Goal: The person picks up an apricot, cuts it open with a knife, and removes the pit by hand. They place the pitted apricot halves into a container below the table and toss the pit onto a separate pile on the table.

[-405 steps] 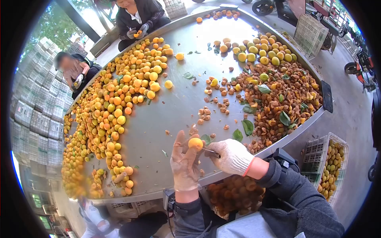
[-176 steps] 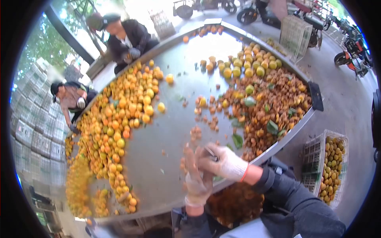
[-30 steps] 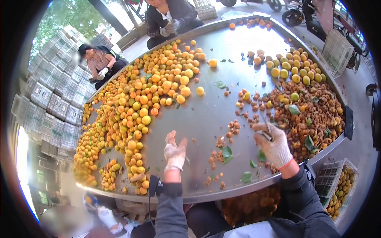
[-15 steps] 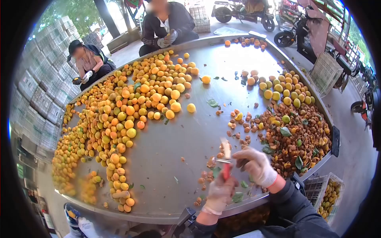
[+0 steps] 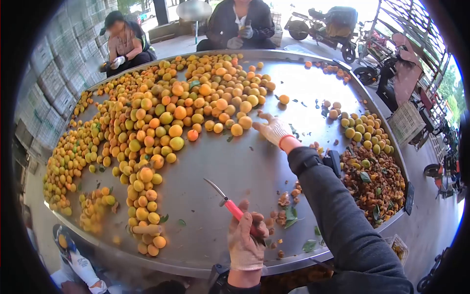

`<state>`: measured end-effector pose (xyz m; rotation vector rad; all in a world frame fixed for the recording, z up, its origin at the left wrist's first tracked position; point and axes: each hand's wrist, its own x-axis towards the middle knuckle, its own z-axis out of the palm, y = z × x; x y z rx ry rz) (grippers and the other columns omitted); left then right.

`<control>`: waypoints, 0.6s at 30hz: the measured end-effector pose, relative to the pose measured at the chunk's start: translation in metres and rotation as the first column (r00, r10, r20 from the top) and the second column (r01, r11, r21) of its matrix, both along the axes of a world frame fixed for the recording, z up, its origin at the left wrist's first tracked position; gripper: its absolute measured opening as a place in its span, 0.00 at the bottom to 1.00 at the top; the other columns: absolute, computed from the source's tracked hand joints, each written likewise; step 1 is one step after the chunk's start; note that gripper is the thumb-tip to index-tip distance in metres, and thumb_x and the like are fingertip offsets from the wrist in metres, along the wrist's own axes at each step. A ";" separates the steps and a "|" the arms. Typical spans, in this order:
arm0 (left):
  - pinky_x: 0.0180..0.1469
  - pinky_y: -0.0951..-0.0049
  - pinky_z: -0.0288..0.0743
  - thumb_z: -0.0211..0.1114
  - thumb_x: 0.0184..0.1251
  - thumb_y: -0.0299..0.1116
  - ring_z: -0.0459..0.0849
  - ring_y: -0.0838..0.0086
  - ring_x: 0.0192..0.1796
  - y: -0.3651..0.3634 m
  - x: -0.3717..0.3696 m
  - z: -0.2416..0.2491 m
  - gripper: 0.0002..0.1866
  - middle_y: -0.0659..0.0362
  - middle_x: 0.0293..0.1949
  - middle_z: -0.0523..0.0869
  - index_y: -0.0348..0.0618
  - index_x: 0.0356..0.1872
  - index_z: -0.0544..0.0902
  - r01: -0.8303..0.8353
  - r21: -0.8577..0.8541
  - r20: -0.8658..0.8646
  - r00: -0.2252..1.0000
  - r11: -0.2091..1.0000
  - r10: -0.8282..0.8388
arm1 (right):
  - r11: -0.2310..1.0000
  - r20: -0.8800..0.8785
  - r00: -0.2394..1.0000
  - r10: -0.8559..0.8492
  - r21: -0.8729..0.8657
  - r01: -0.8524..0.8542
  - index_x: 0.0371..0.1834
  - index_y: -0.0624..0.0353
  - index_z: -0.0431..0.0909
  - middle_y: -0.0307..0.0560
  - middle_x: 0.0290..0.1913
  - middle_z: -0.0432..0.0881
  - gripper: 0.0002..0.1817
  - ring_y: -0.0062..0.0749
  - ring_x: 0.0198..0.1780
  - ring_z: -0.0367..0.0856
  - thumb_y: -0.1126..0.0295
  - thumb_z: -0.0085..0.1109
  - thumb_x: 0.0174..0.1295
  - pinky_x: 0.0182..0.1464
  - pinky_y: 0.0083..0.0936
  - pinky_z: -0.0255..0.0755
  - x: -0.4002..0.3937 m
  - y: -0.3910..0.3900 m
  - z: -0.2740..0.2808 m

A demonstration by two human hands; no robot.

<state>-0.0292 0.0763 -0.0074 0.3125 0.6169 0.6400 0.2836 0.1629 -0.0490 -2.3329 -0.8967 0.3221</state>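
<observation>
Steel round table (image 5: 230,161) fills the head view; I use it as my reference.

Left hand (image 5: 246,242), gloved, sits at the table's near rim. Fingers closed around the red handle of a knife (image 5: 229,205). Slim pale blade points up and away, toward the table centre, tip clear of the fruit. Handle mostly hidden in the fist.

Right hand (image 5: 274,130), white glove with a red cuff, is stretched out past the table centre on a dark sleeve. Fingers spread and loose, gripping nothing. Fingertips are just beside the edge of the fruit pile (image 5: 166,117); I can't tell whether they touch a fruit.

Fruit pile: small round fruit, orange to yellow-green, smooth skins, heaped across the far and left part of the table and thinning to single fruits at the hand's side.

Around:
- brown pits and scraps (image 5: 374,183) with green leaves, heaped along the table's right rim
- small yellow-green cluster (image 5: 364,134) just beyond that heap
- stray leaves and pits (image 5: 289,215) on bare steel just right of the knife hand
- two other people (image 5: 181,24) seated at the table's far rim, gloved hands busy
- another person's gloved hand (image 5: 81,262) below the table's near-left rim
- stacked crates (image 5: 49,83) left of the table, scooters (image 5: 323,27) beyond its far right

Bare steel lies between the right hand and the pile.
</observation>
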 end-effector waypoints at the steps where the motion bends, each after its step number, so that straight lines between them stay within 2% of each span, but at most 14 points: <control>1: 0.27 0.78 0.71 0.61 0.70 0.33 0.77 0.74 0.25 0.003 -0.004 0.001 0.18 0.58 0.31 0.82 0.45 0.59 0.73 -0.015 -0.002 -0.009 1.000 1.000 0.015 | 1.000 0.005 1.000 -0.001 -0.030 0.001 0.62 0.46 0.74 0.59 0.61 0.74 0.32 0.53 0.60 0.75 0.42 0.59 0.57 0.59 0.39 0.71 -0.009 0.016 0.005; 2: 0.27 0.78 0.71 0.61 0.70 0.33 0.77 0.74 0.25 0.006 -0.009 0.001 0.18 0.58 0.31 0.82 0.45 0.59 0.73 -0.026 -0.007 -0.022 0.999 1.000 0.026 | 0.999 -0.007 1.000 0.010 -0.035 -0.010 0.62 0.46 0.74 0.59 0.61 0.74 0.32 0.53 0.60 0.75 0.42 0.59 0.57 0.59 0.39 0.71 -0.020 0.028 0.009; 4: 0.27 0.77 0.71 0.61 0.70 0.34 0.76 0.74 0.25 0.010 -0.016 0.002 0.19 0.58 0.32 0.82 0.45 0.60 0.73 -0.045 -0.005 -0.040 0.998 0.999 0.045 | 0.980 0.201 0.970 0.136 -0.173 -0.102 0.61 0.47 0.75 0.58 0.50 0.80 0.34 0.53 0.54 0.79 0.41 0.61 0.53 0.58 0.41 0.70 -0.043 0.046 0.021; 5: 0.27 0.77 0.71 0.61 0.70 0.34 0.76 0.74 0.25 0.012 -0.018 0.001 0.19 0.58 0.32 0.82 0.45 0.60 0.73 -0.047 -0.015 -0.053 0.998 0.999 0.046 | 0.978 0.188 0.972 0.140 -0.182 -0.106 0.61 0.47 0.75 0.58 0.50 0.80 0.34 0.53 0.54 0.79 0.41 0.61 0.53 0.58 0.41 0.70 -0.053 0.053 0.022; 7: 0.26 0.76 0.71 0.61 0.70 0.33 0.77 0.76 0.25 0.013 -0.023 -0.001 0.21 0.57 0.33 0.83 0.41 0.61 0.70 -0.079 -0.004 0.001 0.997 0.997 0.079 | 0.958 0.323 0.908 0.269 -0.192 -0.215 0.57 0.44 0.77 0.57 0.47 0.81 0.31 0.51 0.51 0.80 0.41 0.60 0.53 0.55 0.41 0.72 -0.068 0.058 0.017; 10: 0.26 0.77 0.70 0.62 0.70 0.33 0.77 0.76 0.25 0.011 -0.028 0.005 0.21 0.57 0.33 0.83 0.41 0.61 0.70 -0.087 -0.016 0.008 0.996 0.996 0.087 | 0.815 0.219 0.803 0.554 -0.339 -0.469 0.49 0.45 0.81 0.51 0.47 0.82 0.27 0.49 0.48 0.82 0.41 0.61 0.52 0.48 0.42 0.76 -0.093 0.052 0.024; 11: 0.26 0.78 0.69 0.62 0.70 0.33 0.75 0.78 0.25 0.011 -0.029 0.005 0.21 0.58 0.34 0.83 0.42 0.61 0.71 -0.091 -0.018 0.021 0.996 0.996 0.091 | 0.815 0.206 0.810 0.548 -0.346 -0.464 0.49 0.45 0.81 0.51 0.47 0.82 0.27 0.49 0.48 0.82 0.41 0.61 0.52 0.48 0.42 0.76 -0.105 0.043 0.032; 13: 0.27 0.78 0.70 0.62 0.70 0.34 0.76 0.77 0.26 0.014 -0.034 -0.002 0.20 0.59 0.33 0.83 0.44 0.60 0.73 -0.093 -0.020 0.030 0.995 0.995 0.093 | 0.648 0.081 0.709 0.700 -0.489 -0.584 0.43 0.45 0.83 0.49 0.46 0.82 0.24 0.47 0.48 0.82 0.42 0.62 0.51 0.45 0.41 0.77 -0.131 0.022 0.042; 16: 0.27 0.77 0.69 0.62 0.69 0.35 0.75 0.76 0.26 0.013 -0.040 0.002 0.19 0.60 0.33 0.82 0.46 0.59 0.75 -0.111 -0.036 0.025 0.993 0.993 0.112 | 0.615 0.110 0.636 0.764 -0.422 -0.666 0.40 0.44 0.84 0.49 0.41 0.79 0.20 0.49 0.46 0.81 0.48 0.67 0.46 0.42 0.41 0.77 -0.155 -0.034 0.033; 18: 0.26 0.78 0.69 0.63 0.69 0.36 0.73 0.78 0.25 0.008 -0.042 0.007 0.19 0.61 0.32 0.82 0.47 0.59 0.75 -0.150 0.022 0.038 0.988 0.988 0.149 | 0.606 0.146 0.608 0.780 -0.414 -0.679 0.40 0.44 0.84 0.49 0.41 0.78 0.20 0.49 0.45 0.80 0.49 0.68 0.46 0.41 0.42 0.76 -0.163 -0.083 0.029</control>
